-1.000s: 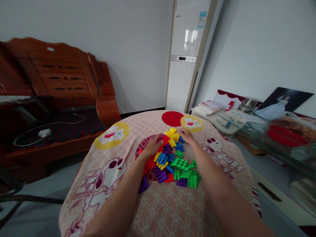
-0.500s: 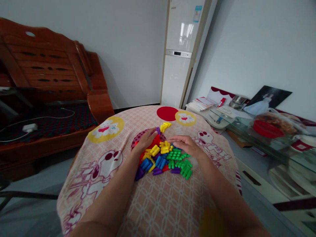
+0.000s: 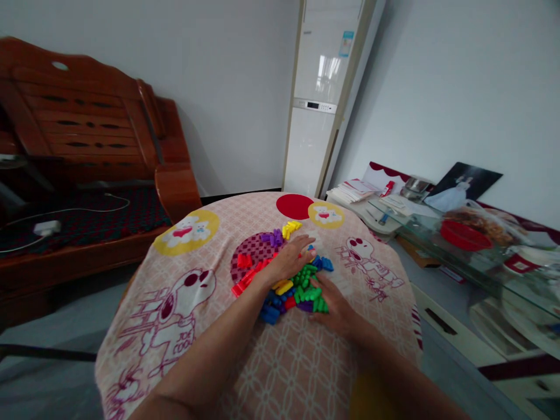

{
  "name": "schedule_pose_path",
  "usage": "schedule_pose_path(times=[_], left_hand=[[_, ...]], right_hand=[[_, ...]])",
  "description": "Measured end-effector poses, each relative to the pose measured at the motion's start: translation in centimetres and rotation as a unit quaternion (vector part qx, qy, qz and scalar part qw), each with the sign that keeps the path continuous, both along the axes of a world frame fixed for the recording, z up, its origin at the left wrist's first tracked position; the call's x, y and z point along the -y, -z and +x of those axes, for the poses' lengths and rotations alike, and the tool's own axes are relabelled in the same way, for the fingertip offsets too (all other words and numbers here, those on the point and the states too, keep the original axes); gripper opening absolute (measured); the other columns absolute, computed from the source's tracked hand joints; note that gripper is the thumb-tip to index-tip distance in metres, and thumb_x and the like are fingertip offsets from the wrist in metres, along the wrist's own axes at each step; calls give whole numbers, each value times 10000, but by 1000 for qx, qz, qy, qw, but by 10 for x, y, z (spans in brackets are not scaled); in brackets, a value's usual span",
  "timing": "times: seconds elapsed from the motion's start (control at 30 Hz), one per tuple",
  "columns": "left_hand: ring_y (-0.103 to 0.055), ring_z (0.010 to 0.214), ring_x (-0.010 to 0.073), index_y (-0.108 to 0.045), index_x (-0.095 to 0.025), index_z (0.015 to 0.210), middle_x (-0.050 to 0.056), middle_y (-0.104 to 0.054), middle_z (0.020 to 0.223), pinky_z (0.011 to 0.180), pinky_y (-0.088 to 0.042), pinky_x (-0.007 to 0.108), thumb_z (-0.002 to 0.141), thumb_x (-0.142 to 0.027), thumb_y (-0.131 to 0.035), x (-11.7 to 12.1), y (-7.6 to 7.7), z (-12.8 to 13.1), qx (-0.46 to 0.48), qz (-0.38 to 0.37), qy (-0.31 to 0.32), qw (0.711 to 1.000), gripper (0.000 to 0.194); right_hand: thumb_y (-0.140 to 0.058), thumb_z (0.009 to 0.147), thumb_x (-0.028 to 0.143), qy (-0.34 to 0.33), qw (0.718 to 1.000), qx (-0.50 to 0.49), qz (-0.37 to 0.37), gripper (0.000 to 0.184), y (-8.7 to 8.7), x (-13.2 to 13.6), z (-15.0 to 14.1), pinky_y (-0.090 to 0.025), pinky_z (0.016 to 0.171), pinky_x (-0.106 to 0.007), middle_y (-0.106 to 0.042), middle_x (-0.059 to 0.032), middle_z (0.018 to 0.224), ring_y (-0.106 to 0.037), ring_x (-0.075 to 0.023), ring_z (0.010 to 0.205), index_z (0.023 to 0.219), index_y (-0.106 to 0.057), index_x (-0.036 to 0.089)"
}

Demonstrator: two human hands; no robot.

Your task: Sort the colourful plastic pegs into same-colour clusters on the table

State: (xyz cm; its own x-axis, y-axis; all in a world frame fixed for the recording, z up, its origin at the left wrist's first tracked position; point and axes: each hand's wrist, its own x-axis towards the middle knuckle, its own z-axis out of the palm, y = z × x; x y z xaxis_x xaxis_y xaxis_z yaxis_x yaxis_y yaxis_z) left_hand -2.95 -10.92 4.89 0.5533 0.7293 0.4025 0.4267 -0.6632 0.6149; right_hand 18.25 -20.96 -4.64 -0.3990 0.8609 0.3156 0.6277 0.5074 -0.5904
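Small plastic toy pieces lie in a loose pile on the cloth-covered round table. My left hand (image 3: pixel 291 258) reaches over the pile's middle, fingers stretched to the right, hiding pieces beneath it. My right hand (image 3: pixel 331 304) is at the pile's right edge, thumb and fingers apart around the green pieces (image 3: pixel 305 279), touching their side. Red pieces (image 3: pixel 245 261) lie to the left, purple ones (image 3: pixel 275 237) and yellow ones (image 3: pixel 290 228) at the far side. Blue pieces (image 3: pixel 324 263) sit beyond my right hand; more blue ones (image 3: pixel 269 314) are at the near left.
A patterned tablecloth (image 3: pixel 271 373) covers the table. To the right stands a glass-topped cabinet (image 3: pixel 431 245) with a red basket (image 3: pixel 466 234) and papers (image 3: pixel 354 191). A wooden bench (image 3: pixel 87 134) is at the left, and a tall white air conditioner (image 3: pixel 308 146) stands behind.
My left hand has moved right across the pile, uncovering red and purple pieces. My right hand has come nearer to me, beside the green pieces, which are now bunched closer together.
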Motion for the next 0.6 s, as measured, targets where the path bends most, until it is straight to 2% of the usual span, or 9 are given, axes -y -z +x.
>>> schedule_pose_path(times=[0.1,0.2,0.3,0.4,0.47,0.53,0.6], left_hand=[[-498,1296,250,-579,-169,1289,126,-537,1396,1104,-386,406,925,-435,-454,2,-20,-25,14,21,-25,999,467],[-478,1310,279,-592,-189,1277,121,-555,1373,1120,-358,438,845,-409,-587,15,-25,-45,-57,32,-44,997,484],[-366,1382,351,-478,-233,1394,144,-438,1479,1121,-311,545,686,-372,-754,37,-9,-49,-169,21,-65,983,773],[-215,1438,414,-296,-282,1496,158,-265,1575,1095,-217,679,609,-310,-806,52,14,-44,-237,19,-158,958,1024],[-159,1451,422,-226,-291,1520,164,-195,1597,1080,-176,714,633,-281,-778,52,25,-44,-255,20,-218,942,1045],[-157,1451,423,-236,-295,1516,169,-172,1601,1068,-193,716,669,-266,-731,44,30,-51,-266,5,-258,929,981],[-191,1439,422,-279,-299,1501,169,-193,1594,1053,-245,701,697,-251,-682,30,29,-63,-273,-13,-284,919,900]], right_hand=[[-626,845,420,-5,1000,-3,16,664,2,-20,-40,-291,1142,-529,-337,-126,1537,-312,-324,1412,1453,-416,253],[-553,858,267,6,998,-36,42,596,-5,-52,-77,-333,1117,-498,-430,-137,1462,-397,-285,1348,1436,-415,217],[-535,848,224,38,999,-28,24,413,-14,-89,-107,-421,1027,-438,-598,-147,1242,-526,-268,1173,1255,-577,172],[-488,843,156,37,999,-25,31,311,-23,-116,-119,-414,1020,-415,-657,-122,1111,-563,-243,1089,1110,-647,166],[-500,803,125,18,998,-40,45,299,-32,-126,-116,-441,983,-393,-667,-111,1071,-579,-236,1052,1047,-668,166],[-526,752,110,-1,997,-52,57,310,-42,-136,-107,-466,947,-372,-676,-95,1042,-597,-229,1018,1012,-684,172],[-526,748,122,30,995,-75,65,333,-53,-150,-96,-466,953,-363,-676,-89,1073,-604,-224,1036,1033,-689,176]])
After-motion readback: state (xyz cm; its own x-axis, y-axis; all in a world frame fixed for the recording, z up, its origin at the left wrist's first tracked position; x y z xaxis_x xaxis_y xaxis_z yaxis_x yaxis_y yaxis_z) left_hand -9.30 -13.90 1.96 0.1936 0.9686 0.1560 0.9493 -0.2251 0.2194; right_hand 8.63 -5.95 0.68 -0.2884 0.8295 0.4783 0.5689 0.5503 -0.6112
